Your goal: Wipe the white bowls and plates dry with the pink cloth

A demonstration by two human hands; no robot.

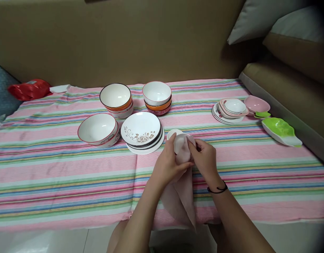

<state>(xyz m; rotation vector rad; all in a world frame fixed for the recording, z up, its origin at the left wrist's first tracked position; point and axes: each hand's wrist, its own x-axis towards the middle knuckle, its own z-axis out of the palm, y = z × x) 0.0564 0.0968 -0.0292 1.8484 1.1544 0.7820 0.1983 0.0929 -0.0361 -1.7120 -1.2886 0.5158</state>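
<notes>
Our left hand (166,163) grips a small white bowl (179,142) near the frame's centre while our right hand (205,158) pinches a pale cloth (187,186) against it, and we judge that a loosened left grip could drop it onto the white dish (173,133) behind.

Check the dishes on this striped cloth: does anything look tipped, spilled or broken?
Nothing looks spilled, tipped or visibly broken. The only slightly untidy spot is the flowered plate stack: it sits off-center, with the lowest plate jutting out on the right.
</notes>
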